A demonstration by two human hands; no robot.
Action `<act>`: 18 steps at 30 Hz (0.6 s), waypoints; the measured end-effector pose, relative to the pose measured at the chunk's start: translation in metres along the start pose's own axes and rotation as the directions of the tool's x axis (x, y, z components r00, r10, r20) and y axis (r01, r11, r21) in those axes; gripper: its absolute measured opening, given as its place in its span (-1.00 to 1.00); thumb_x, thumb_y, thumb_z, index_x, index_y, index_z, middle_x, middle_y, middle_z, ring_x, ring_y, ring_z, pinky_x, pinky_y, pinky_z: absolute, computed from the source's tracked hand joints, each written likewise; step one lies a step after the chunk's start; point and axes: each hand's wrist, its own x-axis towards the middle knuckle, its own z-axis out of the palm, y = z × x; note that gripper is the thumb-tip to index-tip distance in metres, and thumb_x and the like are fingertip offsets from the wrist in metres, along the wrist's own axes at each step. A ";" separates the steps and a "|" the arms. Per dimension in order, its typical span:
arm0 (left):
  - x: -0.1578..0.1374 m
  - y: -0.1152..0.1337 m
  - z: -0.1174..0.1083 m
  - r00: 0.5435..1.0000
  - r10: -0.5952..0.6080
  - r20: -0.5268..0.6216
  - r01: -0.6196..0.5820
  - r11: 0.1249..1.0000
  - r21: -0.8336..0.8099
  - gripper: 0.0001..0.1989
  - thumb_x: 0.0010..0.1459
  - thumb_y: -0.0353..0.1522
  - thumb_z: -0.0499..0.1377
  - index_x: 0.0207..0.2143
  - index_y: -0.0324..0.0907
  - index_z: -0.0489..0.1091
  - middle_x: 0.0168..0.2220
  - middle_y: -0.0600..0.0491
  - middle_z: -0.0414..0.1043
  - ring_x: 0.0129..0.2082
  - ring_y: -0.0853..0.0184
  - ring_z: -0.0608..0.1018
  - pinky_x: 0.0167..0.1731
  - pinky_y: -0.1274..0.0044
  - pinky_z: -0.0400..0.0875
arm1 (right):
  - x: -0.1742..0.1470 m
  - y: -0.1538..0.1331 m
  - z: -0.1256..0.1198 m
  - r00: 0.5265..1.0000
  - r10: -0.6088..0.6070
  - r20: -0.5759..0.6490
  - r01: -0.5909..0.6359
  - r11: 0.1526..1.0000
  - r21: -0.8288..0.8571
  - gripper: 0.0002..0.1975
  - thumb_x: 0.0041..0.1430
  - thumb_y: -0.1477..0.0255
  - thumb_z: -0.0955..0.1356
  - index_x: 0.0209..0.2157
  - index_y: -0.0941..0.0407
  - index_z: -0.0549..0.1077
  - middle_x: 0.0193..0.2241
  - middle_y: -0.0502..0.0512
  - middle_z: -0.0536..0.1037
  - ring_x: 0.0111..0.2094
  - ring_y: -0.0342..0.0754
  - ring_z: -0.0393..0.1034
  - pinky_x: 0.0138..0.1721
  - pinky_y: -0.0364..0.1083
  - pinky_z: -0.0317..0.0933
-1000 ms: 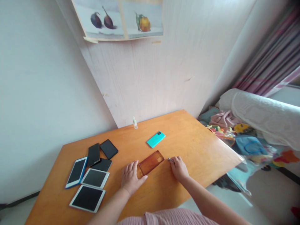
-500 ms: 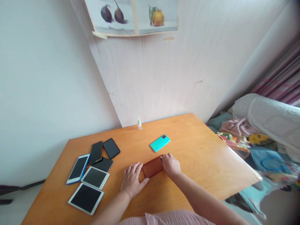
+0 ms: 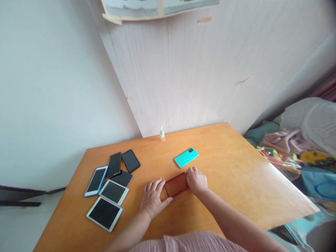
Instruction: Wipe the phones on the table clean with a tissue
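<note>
A flat reddish-brown case [image 3: 176,184], like a leather wallet or phone cover, lies slantwise on the wooden table in front of me. My left hand [image 3: 154,197] rests at its left end, fingers spread and thumb along the near edge. At the right end, my right hand [image 3: 196,180] is closed and presses on the case. A small pale bit of something shows at its fingertips, too small to name. Just beyond the case is a turquoise phone [image 3: 186,157], lying back up with its dark camera block at the upper right.
On the left of the table [image 3: 223,210] are a white tablet [image 3: 104,212], another pale tablet [image 3: 114,192], a blue-edged phone [image 3: 96,181] and several dark devices [image 3: 131,161]. A small clear bottle [image 3: 162,134] stands near the wall. Cloths and bags [image 3: 288,141] are heaped beyond the right edge.
My view has tilted down and turned slightly left, so the table's contents appear shifted. Both hands keep nearly the same places on the brown case.
</note>
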 end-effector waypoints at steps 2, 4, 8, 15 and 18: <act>0.000 0.000 0.000 1.000 -0.007 0.004 0.007 1.000 0.006 -0.29 0.07 0.07 0.20 0.20 -0.05 0.27 0.18 -0.08 0.32 0.13 0.03 0.35 0.13 0.18 0.21 | -0.006 -0.012 0.004 0.999 -0.027 0.017 0.027 1.000 0.005 -0.77 0.35 0.45 0.16 -0.16 0.13 0.42 -0.16 0.26 0.47 -0.17 0.04 0.43 -0.24 -0.08 0.21; 0.000 -0.001 0.001 1.000 -0.016 0.011 0.015 1.000 0.015 -0.27 0.06 0.09 0.20 0.20 -0.06 0.27 0.18 -0.08 0.32 0.12 0.04 0.35 0.12 0.19 0.22 | -0.017 -0.033 0.011 0.992 -0.113 0.054 0.111 0.993 0.031 -0.79 0.34 0.42 0.19 -0.18 0.11 0.45 -0.17 0.21 0.49 -0.18 0.00 0.43 -0.24 -0.12 0.22; 0.000 -0.002 0.002 1.000 -0.010 0.015 0.010 1.000 0.028 -0.27 0.08 0.10 0.18 0.20 -0.07 0.27 0.18 -0.08 0.32 0.13 0.05 0.35 0.12 0.20 0.21 | -0.025 -0.047 0.014 0.968 -0.230 0.098 0.223 0.972 0.073 -0.81 0.32 0.33 0.24 -0.22 0.06 0.47 -0.20 0.13 0.51 -0.18 -0.04 0.44 -0.23 -0.15 0.21; 0.000 -0.001 0.002 1.000 -0.008 0.010 0.007 1.000 0.021 -0.29 0.07 0.06 0.21 0.20 -0.06 0.27 0.18 -0.09 0.31 0.13 0.03 0.35 0.13 0.18 0.19 | -0.002 -0.005 -0.004 0.999 -0.025 0.044 0.025 1.000 0.006 -0.76 0.34 0.46 0.16 -0.17 0.16 0.42 -0.18 0.29 0.49 -0.21 0.06 0.46 -0.29 -0.07 0.22; 0.000 -0.001 0.001 1.000 -0.020 0.013 0.020 1.000 0.011 -0.26 0.03 0.06 0.24 0.20 -0.04 0.27 0.17 -0.09 0.33 0.13 0.02 0.35 0.13 0.17 0.20 | -0.013 -0.034 0.005 0.988 -0.131 0.085 0.129 0.991 0.036 -0.80 0.33 0.44 0.20 -0.20 0.11 0.44 -0.20 0.21 0.52 -0.23 0.00 0.47 -0.29 -0.12 0.21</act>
